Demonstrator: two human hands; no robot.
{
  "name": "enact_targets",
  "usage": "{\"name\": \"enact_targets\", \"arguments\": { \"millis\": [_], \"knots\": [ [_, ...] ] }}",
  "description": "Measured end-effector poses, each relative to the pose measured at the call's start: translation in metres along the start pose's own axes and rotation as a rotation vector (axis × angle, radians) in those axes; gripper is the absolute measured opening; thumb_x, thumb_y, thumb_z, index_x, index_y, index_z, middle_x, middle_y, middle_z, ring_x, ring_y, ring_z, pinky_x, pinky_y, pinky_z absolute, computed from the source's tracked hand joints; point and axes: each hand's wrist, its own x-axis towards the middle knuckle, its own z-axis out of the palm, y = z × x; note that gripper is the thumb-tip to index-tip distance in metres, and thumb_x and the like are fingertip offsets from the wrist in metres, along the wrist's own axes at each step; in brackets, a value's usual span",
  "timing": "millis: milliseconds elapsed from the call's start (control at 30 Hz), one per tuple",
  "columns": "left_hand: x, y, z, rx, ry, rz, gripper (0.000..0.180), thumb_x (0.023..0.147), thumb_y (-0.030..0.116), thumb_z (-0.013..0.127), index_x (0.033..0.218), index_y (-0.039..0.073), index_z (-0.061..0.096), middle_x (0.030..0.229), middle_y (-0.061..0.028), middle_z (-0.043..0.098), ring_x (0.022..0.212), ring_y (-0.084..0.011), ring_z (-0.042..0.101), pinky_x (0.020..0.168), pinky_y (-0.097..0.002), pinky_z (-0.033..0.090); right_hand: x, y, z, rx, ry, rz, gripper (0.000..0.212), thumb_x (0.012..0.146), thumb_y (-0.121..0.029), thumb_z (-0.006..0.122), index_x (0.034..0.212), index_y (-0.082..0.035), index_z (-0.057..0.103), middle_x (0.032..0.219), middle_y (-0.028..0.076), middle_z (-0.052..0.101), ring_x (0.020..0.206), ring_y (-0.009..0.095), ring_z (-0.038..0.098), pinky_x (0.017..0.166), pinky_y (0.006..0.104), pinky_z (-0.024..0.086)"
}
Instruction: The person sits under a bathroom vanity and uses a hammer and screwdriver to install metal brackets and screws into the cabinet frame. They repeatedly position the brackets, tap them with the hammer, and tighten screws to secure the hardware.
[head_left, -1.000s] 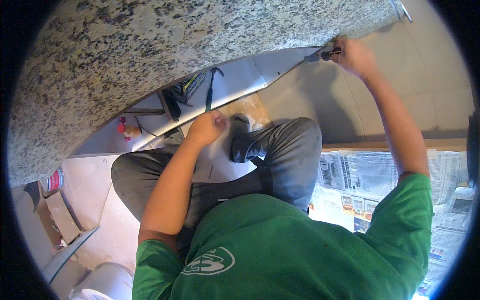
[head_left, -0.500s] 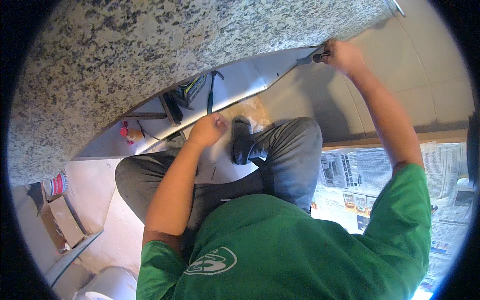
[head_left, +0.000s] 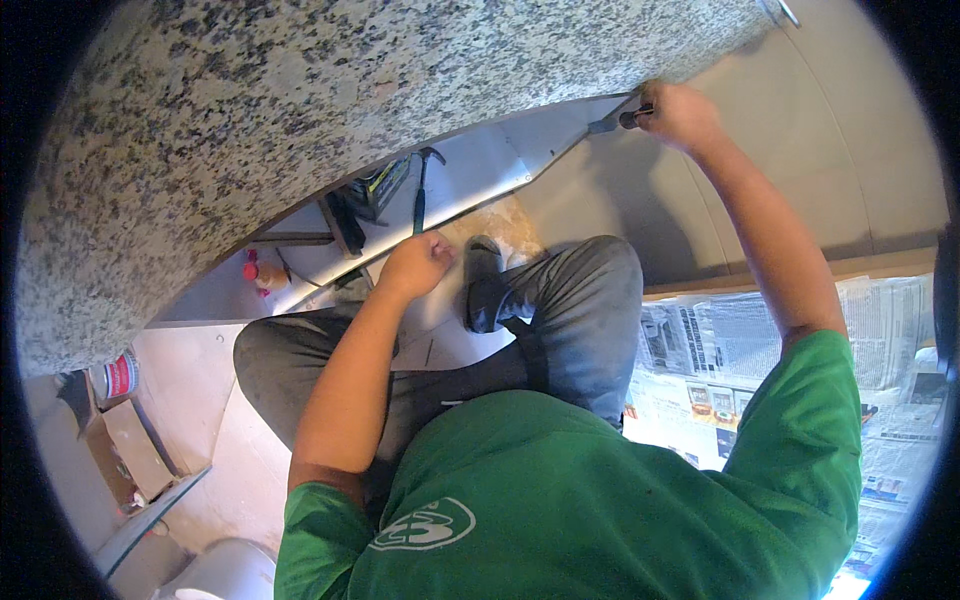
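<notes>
My right hand [head_left: 680, 115] is closed around the dark handle of a putty knife [head_left: 603, 126]. Its grey blade lies at the corner where the white panel [head_left: 545, 130] meets the tan tiled wall, just below the granite slab. My left hand [head_left: 418, 265] hangs over my lap with its fingers curled; whatever they hold, if anything, is hidden. Just beyond it a claw hammer [head_left: 421, 190] rests on the white panel, the end of its handle reaching to the hand. Whether the fingers touch that handle I cannot tell.
A speckled granite slab [head_left: 330, 90] overhangs the far side. Beneath it are a dark box [head_left: 385, 185] and a small bottle with a red cap [head_left: 265, 275]. At left stand a can [head_left: 120, 375] and an open carton [head_left: 135, 450]. Newspaper [head_left: 745, 330] covers the right side.
The right hand and putty knife have shifted slightly left along the corner. The left hand has barely moved. The whole view has shifted a little.
</notes>
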Motion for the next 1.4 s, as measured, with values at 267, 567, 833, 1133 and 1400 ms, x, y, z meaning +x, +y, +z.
{"name": "enact_targets", "arguments": {
  "millis": [267, 567, 833, 1133, 1400],
  "knots": [
    [0.025, -0.023, 0.048, -0.531, 0.023, 0.194, 0.028, 0.097, 0.028, 0.063, 0.101, 0.000, 0.065, 0.097, -0.0111, 0.072, 0.091, -0.0216, 0.069, 0.086, -0.0350, 0.053, 0.017, 0.018, 0.011, 0.152, -0.051, 0.055, 0.034, 0.076, -0.032, 0.079, 0.097, -0.006, 0.074, 0.093, 0.020, 0.072, 0.091, 0.037, 0.069, 0.082, 0.0455, 0.054],
    [0.102, 0.210, 0.109, -1.167, -0.196, 0.029, 0.047, 0.097, 0.030, 0.064, 0.129, -0.002, 0.050, 0.107, -0.0141, 0.070, 0.085, -0.0194, 0.068, 0.075, -0.0325, 0.053, 0.011, 0.007, 0.016, 0.296, 0.022, 0.180, 0.037, 0.070, -0.030, 0.082, 0.096, -0.004, 0.075, 0.089, 0.018, 0.073, 0.087, 0.033, 0.071, 0.080, 0.0420, 0.054],
    [0.181, 0.236, 0.101, -0.361, 0.075, 0.193, 0.063, 0.094, 0.023, 0.064, 0.143, -0.007, 0.040, 0.114, -0.0183, 0.067, 0.103, -0.0319, 0.066, 0.090, -0.0370, 0.052, -0.009, 0.019, 0.036, 0.699, 0.229, 0.307, 0.034, 0.070, -0.027, 0.078, 0.095, -0.005, 0.073, 0.086, 0.018, 0.071, 0.081, 0.031, 0.069, 0.077, 0.0391, 0.054],
    [0.158, 0.273, 0.126, -1.589, -0.277, -0.164, 0.052, 0.102, 0.054, 0.044, 0.107, 0.005, 0.060, 0.095, -0.0121, 0.068, 0.082, -0.0230, 0.067, 0.074, -0.0412, 0.053, -0.038, 0.016, 0.071, 0.994, 0.226, 0.455, 0.039, 0.079, -0.029, 0.074, 0.100, 0.003, 0.072, 0.091, 0.021, 0.073, 0.083, 0.029, 0.072, 0.077, 0.0394, 0.056],
    [0.164, 0.312, 0.134, -1.787, -0.276, -0.239, 0.029, 0.101, 0.043, 0.047, 0.094, 0.016, 0.058, 0.088, -0.0024, 0.064, 0.084, -0.0183, 0.061, 0.073, -0.0407, 0.047, -0.047, 0.024, 0.071, 0.822, 0.194, 0.397, 0.034, 0.086, -0.022, 0.068, 0.107, 0.005, 0.071, 0.087, 0.016, 0.073, 0.076, 0.019, 0.069, 0.068, 0.0331, 0.055]
  ]
}}
